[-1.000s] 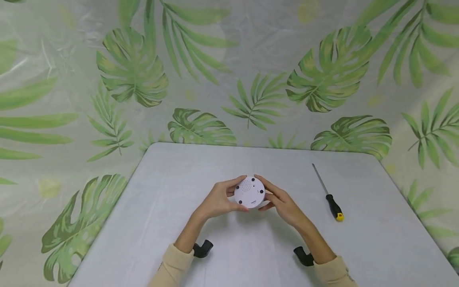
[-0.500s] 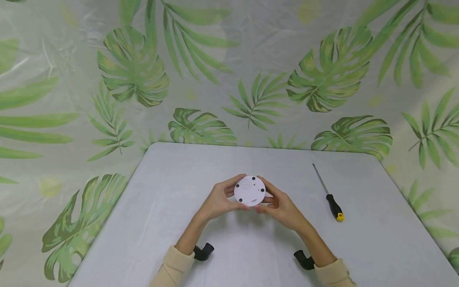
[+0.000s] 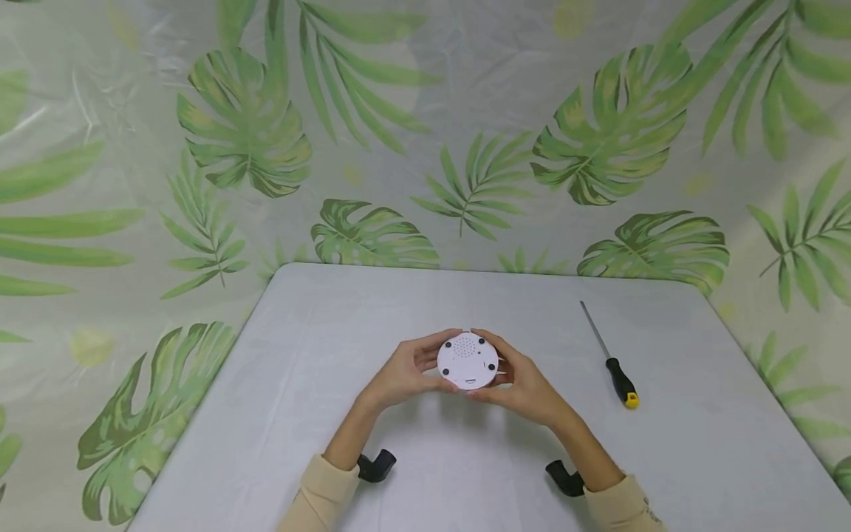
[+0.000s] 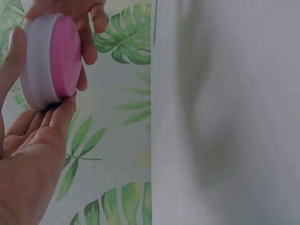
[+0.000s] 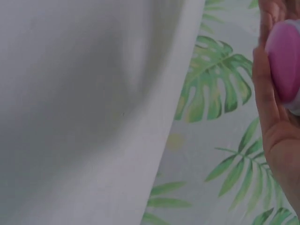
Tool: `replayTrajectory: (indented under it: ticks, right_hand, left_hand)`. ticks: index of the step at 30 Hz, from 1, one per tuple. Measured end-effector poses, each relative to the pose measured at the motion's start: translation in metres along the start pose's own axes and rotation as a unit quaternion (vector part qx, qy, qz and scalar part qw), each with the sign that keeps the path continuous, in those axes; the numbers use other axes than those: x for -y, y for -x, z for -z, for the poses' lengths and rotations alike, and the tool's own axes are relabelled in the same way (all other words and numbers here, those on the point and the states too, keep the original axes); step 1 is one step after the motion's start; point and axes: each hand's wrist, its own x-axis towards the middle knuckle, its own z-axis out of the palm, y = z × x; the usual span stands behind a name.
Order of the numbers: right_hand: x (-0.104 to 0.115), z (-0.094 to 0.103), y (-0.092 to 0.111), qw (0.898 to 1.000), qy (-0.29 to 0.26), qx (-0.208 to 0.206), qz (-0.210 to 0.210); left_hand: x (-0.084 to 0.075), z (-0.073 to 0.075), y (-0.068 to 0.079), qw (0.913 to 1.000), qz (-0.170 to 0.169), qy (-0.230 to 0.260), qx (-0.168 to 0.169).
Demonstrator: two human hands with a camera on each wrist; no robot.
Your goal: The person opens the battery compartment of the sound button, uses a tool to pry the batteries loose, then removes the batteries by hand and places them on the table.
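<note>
A round white device [image 3: 467, 362] with a patch of small holes, a slot and several dark feet faces the head camera. Its other side is pink, as the left wrist view shows on the device [image 4: 49, 61]; part of that pink face [image 5: 284, 61] also appears at the right edge of the right wrist view. My left hand [image 3: 407, 373] grips its left rim between thumb and fingers. On the opposite rim, my right hand [image 3: 528, 382] holds it the same way. Both hands keep it raised over the white table [image 3: 319, 318].
A screwdriver [image 3: 612, 362] with a black and yellow handle lies on the table to the right, its shaft pointing to the back. Black curved mounts [image 3: 377, 466] sit at both wrists. Behind the table hangs a leaf-patterned sheet [image 3: 465, 89].
The device has turned a little between the hands, its feet shifting clockwise. The right hand's thumb, apart from the rim at first, has come onto its lower edge. The screwdriver stays put.
</note>
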Motion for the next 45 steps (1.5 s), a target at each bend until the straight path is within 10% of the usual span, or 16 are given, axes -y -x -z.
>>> replayTrajectory:
  ticks: [7,15,21,29,39,45]
  right_hand:
    - [-0.004,-0.012,0.002,0.996,-0.011,-0.083,0.025]
    - [0.000,0.000,0.005,1.000,0.007,-0.010,-0.011]
    - [0.005,-0.006,0.004,0.997,0.068,-0.037,0.004]
    - [0.009,-0.011,0.004,0.990,0.133,-0.039,0.008]
    - [0.013,-0.007,-0.003,0.974,0.218,-0.056,0.020]
    - [0.009,-0.012,-0.004,0.945,0.324,-0.040,0.029]
  left_hand:
    - [0.008,-0.008,0.001,0.9983,0.004,0.053,-0.024]
    - [0.008,-0.004,0.004,0.9990,0.009,0.042,-0.013]
    - [0.009,-0.003,0.001,0.9995,-0.001,0.029,0.013]
    - [0.010,-0.007,0.001,0.9987,-0.003,-0.016,-0.047]
    - [0.012,-0.013,0.001,0.9908,-0.005,-0.085,-0.105]
    - [0.014,-0.015,0.002,0.9848,-0.009,-0.130,-0.115]
